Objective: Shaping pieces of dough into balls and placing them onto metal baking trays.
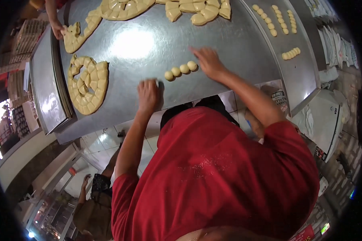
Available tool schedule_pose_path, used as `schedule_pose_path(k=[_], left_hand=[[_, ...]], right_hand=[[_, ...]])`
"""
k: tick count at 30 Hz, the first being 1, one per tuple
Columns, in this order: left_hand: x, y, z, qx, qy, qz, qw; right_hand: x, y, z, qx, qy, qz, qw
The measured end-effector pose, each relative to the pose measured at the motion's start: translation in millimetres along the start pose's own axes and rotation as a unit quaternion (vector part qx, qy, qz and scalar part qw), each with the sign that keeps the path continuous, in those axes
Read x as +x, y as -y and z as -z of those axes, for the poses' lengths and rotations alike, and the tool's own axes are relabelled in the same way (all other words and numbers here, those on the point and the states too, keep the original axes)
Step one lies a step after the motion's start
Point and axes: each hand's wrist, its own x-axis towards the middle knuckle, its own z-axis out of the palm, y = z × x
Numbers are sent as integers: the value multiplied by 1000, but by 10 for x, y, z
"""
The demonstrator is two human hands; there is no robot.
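A short slanting row of several pale dough balls [184,69] lies on the steel worktable between my hands. To the left of the row, my left hand [148,95] rests at the table's near edge with its fingers curled under. What those fingers hold, if anything, is hidden. Just past the right end of the row is my right hand [208,63], its index finger stretched out to the left and the other fingers partly bent. It appears to hold nothing. Neither hand visibly touches the balls in the row.
Scored dough slabs lie at the left [88,84] and along the far side [127,9]. Another person's hand [58,31] touches a dough strip [74,38]. More dough balls sit in rows on a right-hand steel surface [265,18]. Another person [94,213] is at lower left.
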Motion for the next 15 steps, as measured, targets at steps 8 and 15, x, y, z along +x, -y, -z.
schedule_pose_path(k=[8, 15], left_hand=[[202, 700, 369, 77, -127, 101, 984], [-628, 643, 429, 29, 21, -33, 999]], right_hand=[[209, -696, 435, -213, -99, -183, 955], [-625, -828, 502, -27, -13, -54, 998]])
